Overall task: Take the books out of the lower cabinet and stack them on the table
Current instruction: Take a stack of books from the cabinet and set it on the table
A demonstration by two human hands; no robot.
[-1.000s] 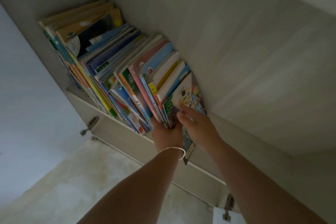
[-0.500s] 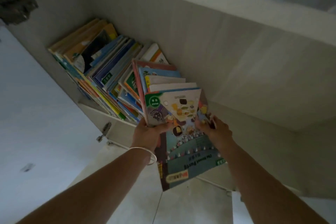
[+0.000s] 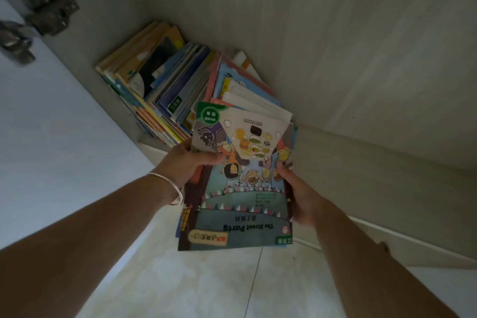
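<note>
A bundle of thin picture books (image 3: 240, 201) is held flat between both hands in front of the lower cabinet, its top cover reading "The Street Party". My left hand (image 3: 189, 162), with a silver bangle on the wrist, grips the bundle's left edge, thumb on top. My right hand (image 3: 296, 188) grips the right edge. More colourful books (image 3: 160, 80) stand leaning in a row on the cabinet shelf, behind and to the left of the bundle. The table is not in view.
The open white cabinet door (image 3: 51, 137) stands at the left with a metal hinge (image 3: 46, 13) near its top. The pale cabinet wall (image 3: 348, 59) fills the right and back. Light floor tiles (image 3: 219, 279) lie below my arms.
The bundle has come out of the row and tipped flat toward me. Both hands have drawn back from the shelf with it, and the view has shifted down.
</note>
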